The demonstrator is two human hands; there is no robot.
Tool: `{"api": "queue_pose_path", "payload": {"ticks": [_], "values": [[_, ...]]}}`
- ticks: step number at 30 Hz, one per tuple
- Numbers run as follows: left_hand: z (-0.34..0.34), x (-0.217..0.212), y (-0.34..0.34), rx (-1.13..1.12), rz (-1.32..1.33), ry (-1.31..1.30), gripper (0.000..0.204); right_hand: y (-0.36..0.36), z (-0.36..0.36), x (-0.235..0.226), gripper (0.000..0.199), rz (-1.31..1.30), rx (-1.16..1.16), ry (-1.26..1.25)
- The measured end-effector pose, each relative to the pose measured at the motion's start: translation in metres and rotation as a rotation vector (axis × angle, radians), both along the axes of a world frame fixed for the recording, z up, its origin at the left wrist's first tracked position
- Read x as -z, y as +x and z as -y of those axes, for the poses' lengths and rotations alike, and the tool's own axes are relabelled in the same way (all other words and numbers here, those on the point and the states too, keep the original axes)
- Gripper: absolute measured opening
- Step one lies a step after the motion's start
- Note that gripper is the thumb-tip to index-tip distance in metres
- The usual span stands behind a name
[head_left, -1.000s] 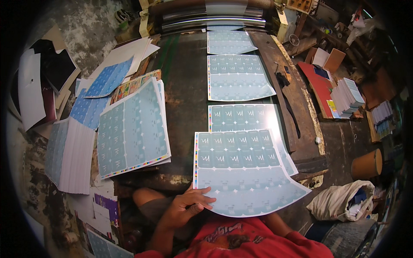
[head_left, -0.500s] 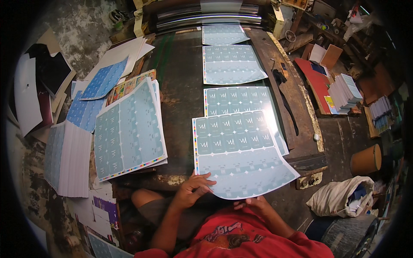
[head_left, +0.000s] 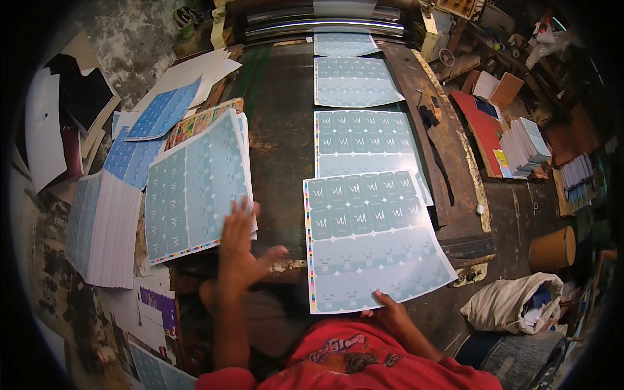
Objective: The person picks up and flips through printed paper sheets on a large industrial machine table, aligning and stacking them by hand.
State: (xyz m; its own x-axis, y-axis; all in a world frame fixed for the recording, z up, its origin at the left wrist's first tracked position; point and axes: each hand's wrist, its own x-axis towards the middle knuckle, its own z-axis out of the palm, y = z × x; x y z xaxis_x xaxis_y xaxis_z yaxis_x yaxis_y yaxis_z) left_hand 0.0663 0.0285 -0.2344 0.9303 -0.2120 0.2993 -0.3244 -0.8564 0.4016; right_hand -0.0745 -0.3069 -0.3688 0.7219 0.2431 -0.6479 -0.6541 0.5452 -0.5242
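Note:
With thumb on top and fingers beneath, my right hand (head_left: 389, 311) grips the near edge of a pale teal printed sheet (head_left: 377, 240). That sheet tilts over the front of the dark work table (head_left: 276, 162) and overlaps another printed sheet (head_left: 364, 142) lying beyond it. My left hand (head_left: 242, 250) is empty, fingers stretched out and thumb spread. It hovers over the lower right corner of a stack of matching sheets (head_left: 195, 188); whether it touches them I cannot tell. Farther up the table lie two more sheets, the nearer printed sheet (head_left: 354, 81) fully in view.
Metal rollers (head_left: 325, 27) span the table's far end. Left stand a thick paper pile (head_left: 107, 240) and blue printed sheets (head_left: 166, 110). A black strap (head_left: 440, 156) lies along the right side. On the right floor are a cloth sack (head_left: 507, 299) and a brown bin (head_left: 552, 249).
My left hand has let go of the held sheet and moved left to the stack. My right thumb now shows on top of the sheet. The row of sheets on the table has shifted farther away.

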Motion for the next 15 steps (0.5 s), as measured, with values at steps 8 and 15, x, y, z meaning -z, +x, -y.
{"api": "queue_pose_path", "payload": {"ticks": [8,15], "values": [[-0.025,0.038,-0.012,-0.163,-0.049,0.242,0.08,-0.008,0.0,0.004,0.042,0.017,-0.022,-0.03],[-0.03,0.049,-0.001,-0.194,0.059,-0.037,0.04,-0.007,-0.002,-0.002,0.045,-0.011,-0.006,-0.025]]}}
